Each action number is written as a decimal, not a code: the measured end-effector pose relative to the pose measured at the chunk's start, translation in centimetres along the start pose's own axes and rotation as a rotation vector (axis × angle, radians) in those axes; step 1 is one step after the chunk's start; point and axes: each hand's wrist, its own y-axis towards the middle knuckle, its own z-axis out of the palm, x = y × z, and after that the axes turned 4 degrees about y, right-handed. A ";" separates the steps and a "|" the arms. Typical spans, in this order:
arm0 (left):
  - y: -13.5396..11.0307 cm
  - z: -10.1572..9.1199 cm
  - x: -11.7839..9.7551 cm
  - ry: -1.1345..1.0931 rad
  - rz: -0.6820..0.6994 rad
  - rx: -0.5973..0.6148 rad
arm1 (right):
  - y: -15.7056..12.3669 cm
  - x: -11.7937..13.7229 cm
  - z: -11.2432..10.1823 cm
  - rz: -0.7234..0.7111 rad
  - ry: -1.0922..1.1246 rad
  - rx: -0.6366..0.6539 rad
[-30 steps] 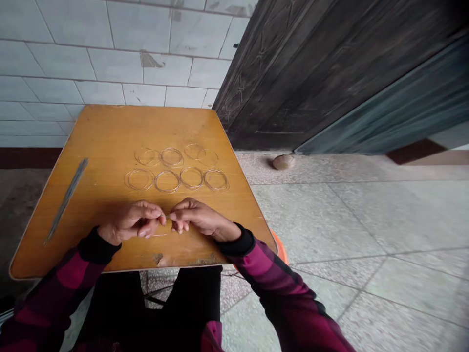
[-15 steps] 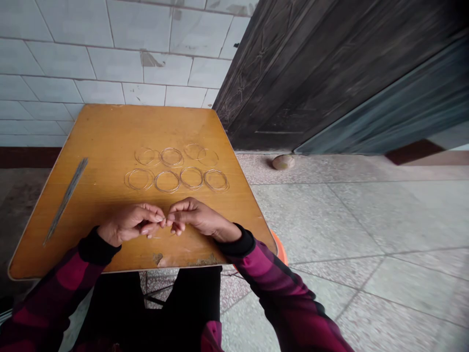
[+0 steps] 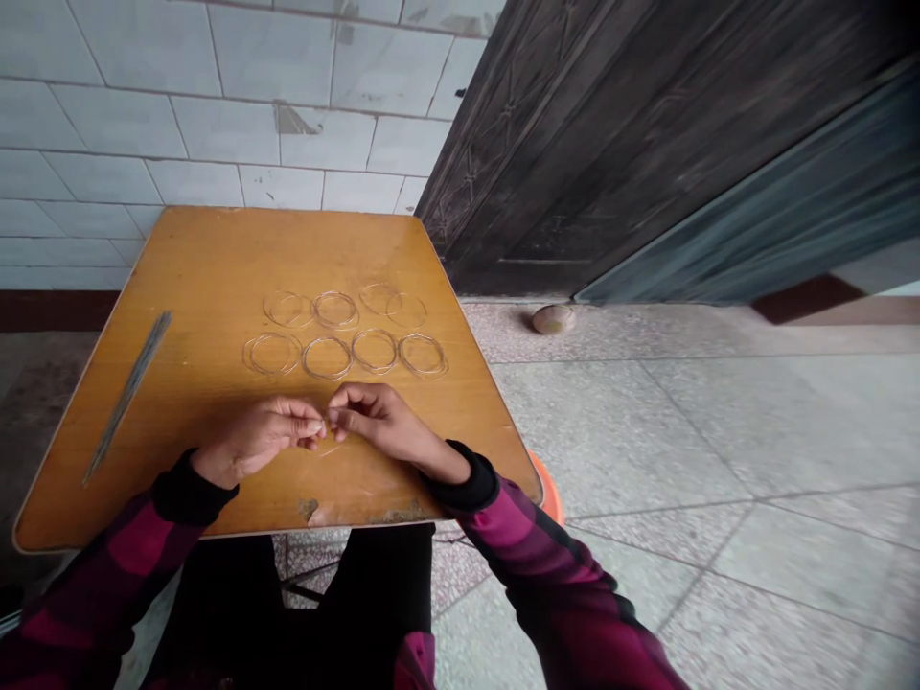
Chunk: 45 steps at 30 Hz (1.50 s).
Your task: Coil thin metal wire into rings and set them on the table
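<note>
Nearer you than the wire rings point(image 3: 352, 355), your left hand point(image 3: 265, 436) and right hand point(image 3: 384, 422) pinch a fine wire point(image 3: 330, 451), their grip freshly shifted; likely you're still working it.

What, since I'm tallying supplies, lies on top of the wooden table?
The table bears two rows of wire rings and, at left, a bundle of grey strands. Whatever the left hand, right hand and sleeves cover cannot be seen.
</note>
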 end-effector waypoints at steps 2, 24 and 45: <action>-0.1 0.1 -0.2 0.158 0.065 -0.038 | 0.0 0.1 -0.2 -0.001 -0.049 0.034; 0.4 0.5 0.2 -0.182 0.047 0.103 | 0.6 -0.7 0.8 0.196 0.524 -0.035; 0.6 0.4 0.2 -0.205 0.044 0.044 | 0.6 -0.9 1.5 0.175 0.570 -0.093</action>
